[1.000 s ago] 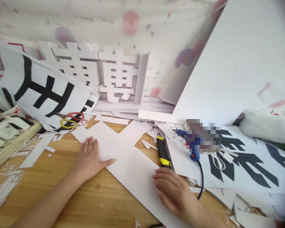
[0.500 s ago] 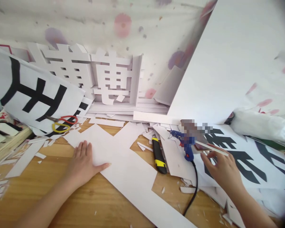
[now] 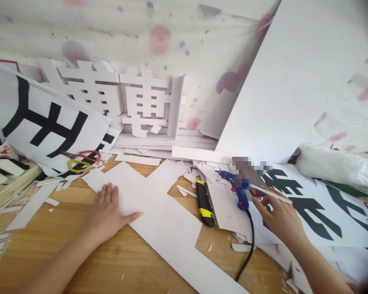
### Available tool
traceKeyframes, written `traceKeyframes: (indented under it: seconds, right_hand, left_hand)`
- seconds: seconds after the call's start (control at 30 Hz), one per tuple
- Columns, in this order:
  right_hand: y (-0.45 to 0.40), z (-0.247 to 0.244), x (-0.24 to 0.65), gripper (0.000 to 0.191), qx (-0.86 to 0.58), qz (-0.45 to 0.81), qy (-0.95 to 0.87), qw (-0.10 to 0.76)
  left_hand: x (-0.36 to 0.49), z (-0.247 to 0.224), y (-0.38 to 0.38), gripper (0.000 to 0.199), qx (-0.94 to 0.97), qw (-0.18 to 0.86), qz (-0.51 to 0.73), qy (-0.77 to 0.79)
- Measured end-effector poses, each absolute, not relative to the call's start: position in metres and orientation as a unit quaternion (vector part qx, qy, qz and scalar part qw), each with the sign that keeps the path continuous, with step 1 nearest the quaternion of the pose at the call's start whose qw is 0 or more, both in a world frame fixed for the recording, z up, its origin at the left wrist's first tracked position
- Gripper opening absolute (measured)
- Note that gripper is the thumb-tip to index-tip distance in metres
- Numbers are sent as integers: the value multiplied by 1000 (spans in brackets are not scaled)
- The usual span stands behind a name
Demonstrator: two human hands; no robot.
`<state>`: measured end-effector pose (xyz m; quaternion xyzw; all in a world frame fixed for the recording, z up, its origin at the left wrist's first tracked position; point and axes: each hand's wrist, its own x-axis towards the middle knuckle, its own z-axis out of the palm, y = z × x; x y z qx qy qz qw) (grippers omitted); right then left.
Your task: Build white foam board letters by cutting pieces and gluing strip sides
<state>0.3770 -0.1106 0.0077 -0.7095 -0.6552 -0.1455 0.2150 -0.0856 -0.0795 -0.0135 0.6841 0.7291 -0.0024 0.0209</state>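
My left hand point(image 3: 106, 210) lies flat with its thumb spread, its fingers resting on the left edge of a large white cut-out board point(image 3: 153, 204). The board lies on the wooden table point(image 3: 110, 265). My right hand point(image 3: 279, 212) hovers beside the handle of a blue hot glue gun point(image 3: 242, 198), its thumb and index finger apart and curved. A pale glue stick point(image 3: 263, 189) sticks out of the gun's back and passes over my fingers; I see no grip on it. Between the board and the gun lies a black and yellow utility knife point(image 3: 205, 204).
Red and yellow-handled scissors point(image 3: 81, 160) lie at the left among white offcuts point(image 3: 33, 208). White cut-out characters point(image 3: 147, 98) lean at the back. Printed sheets point(image 3: 315, 216) lie at the right, under a tall white board point(image 3: 263, 81). The gun's black cord point(image 3: 250, 249) runs towards me.
My right hand has moved slightly left, closer to the glue gun's handle. My left hand stays in place on the board. The view has tilted a little.
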Motion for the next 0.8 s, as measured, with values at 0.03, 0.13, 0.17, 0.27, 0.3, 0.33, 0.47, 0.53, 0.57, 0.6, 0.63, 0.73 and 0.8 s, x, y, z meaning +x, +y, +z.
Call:
traceKeyframes:
  seconds: [0.03,0.13,0.17,0.27,0.3,0.33,0.47,0.53,0.57,0.6,0.63,0.73,0.8]
  right_hand:
    - [-112,8,377,37,-710,-148,-654,212]
    - [-117,9,376,36,-714,-149,-652,208]
    - [-119,9,375,35,-716,-149,-649,209]
    - [-124,10,373,34,-713,-153,-650,214]
    - [-124,11,372,34,-709,-154,-655,213]
    - [-125,11,371,35,-704,-157,-659,213]
    - [-124,10,370,33,-699,-167,-662,215]
    - [-124,8,371,33,-700,-163,-664,205]
    - [-124,8,372,33,-705,-162,-661,200]
    - [-125,8,371,34,-711,-163,-656,197]
    - [-127,9,371,34,-717,-165,-649,195]
    - [-135,16,362,38,-727,-176,-634,193]
    - [-143,23,349,40,-726,-166,-638,195]
  left_hand:
    - [-85,-13,-80,123,683,24,-6,730]
    - [-84,-10,-80,123,680,31,-13,733]
    - [-83,-9,-81,123,679,31,-14,734]
    - [-83,-7,-81,123,677,33,-17,735]
    - [-83,-6,-81,123,677,33,-18,735]
    - [-82,-6,-81,123,676,34,-20,736]
    - [-82,-7,-80,123,675,33,-22,737]
    - [-82,-9,-80,123,677,30,-14,735]
    - [-83,-10,-80,122,679,28,-8,734]
    - [-83,-11,-80,122,680,25,-2,732]
    - [-84,-12,-81,122,683,22,5,730]
    - [-85,-13,-81,122,687,18,12,727]
    - [-85,-14,-82,123,687,22,10,726]
